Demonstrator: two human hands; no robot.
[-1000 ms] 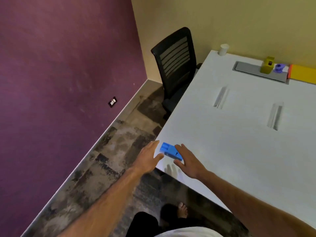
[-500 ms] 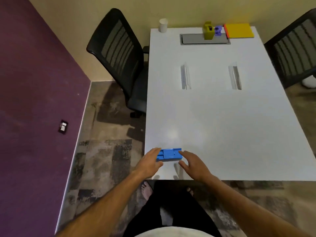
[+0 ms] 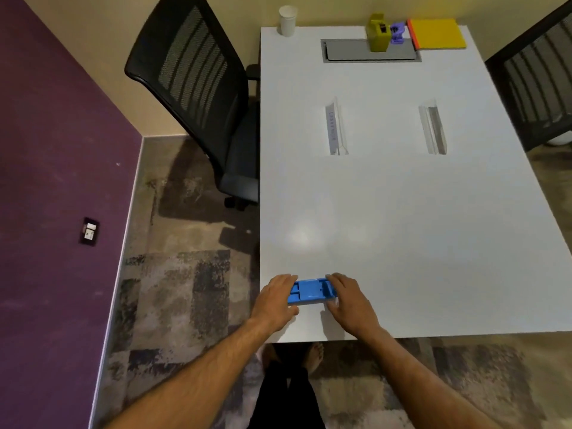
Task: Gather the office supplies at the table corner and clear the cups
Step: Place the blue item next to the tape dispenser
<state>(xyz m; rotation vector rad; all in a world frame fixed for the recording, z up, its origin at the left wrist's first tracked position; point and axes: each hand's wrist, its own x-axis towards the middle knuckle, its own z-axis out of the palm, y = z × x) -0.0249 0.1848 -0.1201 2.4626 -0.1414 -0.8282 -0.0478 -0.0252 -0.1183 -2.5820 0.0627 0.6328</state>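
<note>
I have both hands on the blue plastic piece (image 3: 311, 292) low in the frame, just in from the near edge of the white table (image 3: 402, 212): my left hand (image 3: 275, 300) grips its left end with fingers curled over the top and the thumb along the near side, and my right hand (image 3: 349, 300) holds the right end the same way, so the piece is bracketed from both ends and can be lifted level rather than dragged. It lies flat on the table, toward the lower left corner. The other supplies already sit bunched at the top right of the frame, which I take to be the gathering corner: an olive-yellow dispenser (image 3: 378, 34) stands on the grey cable hatch (image 3: 346, 51), a small purple item (image 3: 397, 32) just beside it, and a yellow pad (image 3: 438, 34) next to that. A white paper cup (image 3: 288, 20) stands alone at the top left corner of the table, well apart from them, not yet cleared. My guess is the blue piece goes across to that cluster first.
</note>
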